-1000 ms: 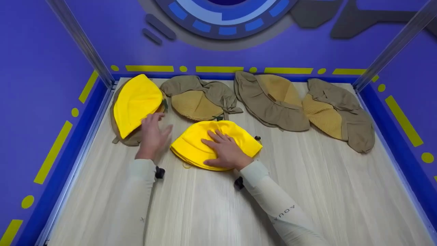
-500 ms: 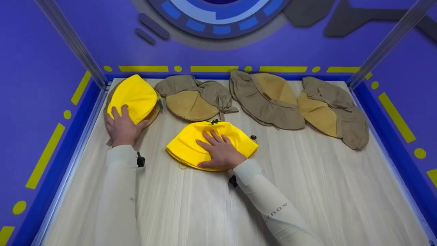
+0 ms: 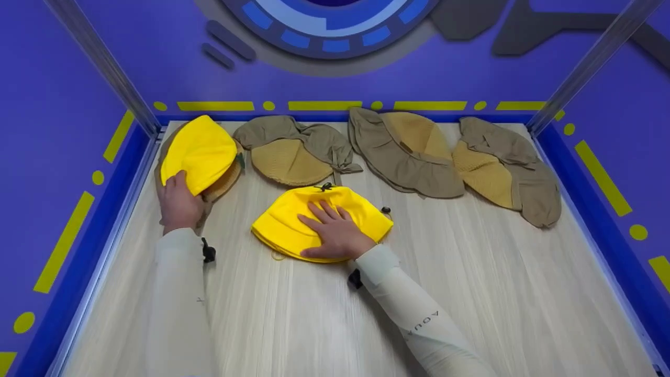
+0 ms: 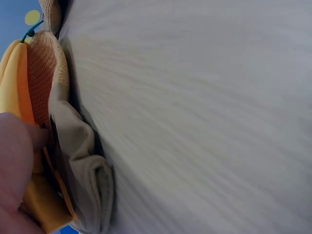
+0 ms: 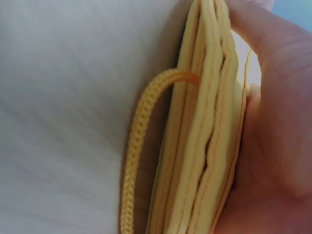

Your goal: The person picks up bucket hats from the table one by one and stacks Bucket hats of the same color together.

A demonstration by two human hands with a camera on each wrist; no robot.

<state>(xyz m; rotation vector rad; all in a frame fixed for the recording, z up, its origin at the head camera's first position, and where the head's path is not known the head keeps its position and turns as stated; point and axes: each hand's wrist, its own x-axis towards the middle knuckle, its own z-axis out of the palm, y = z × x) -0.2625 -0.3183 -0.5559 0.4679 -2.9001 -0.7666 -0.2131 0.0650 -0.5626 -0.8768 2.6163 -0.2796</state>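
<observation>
At the left, a yellow bucket hat [image 3: 204, 146] lies folded on top of a brown and tan sun hat [image 3: 228, 180]. My left hand [image 3: 179, 204] grips the yellow hat's near edge; in the left wrist view the thumb reaches in between it and the brown hat [image 4: 73, 126]. A second yellow bucket hat [image 3: 288, 209], folded flat, lies at the middle of the table. My right hand [image 3: 335, 230] rests on it with fingers spread. The right wrist view shows its layered brim edges [image 5: 209, 126] and a looped yellow cord [image 5: 139, 122].
Along the back lie three more brown and tan sun hats: one left of centre [image 3: 290, 159], one right of centre [image 3: 419, 167] and one at the far right [image 3: 539, 183]. Blue-purple walls [image 3: 314, 84] enclose the wooden table [image 3: 471, 288] at the back and sides.
My left hand has moved left from beside the yellow hat, onto it, then to its near edge, which it now grips. The right hand stays on the middle hat. The view has shifted slightly.
</observation>
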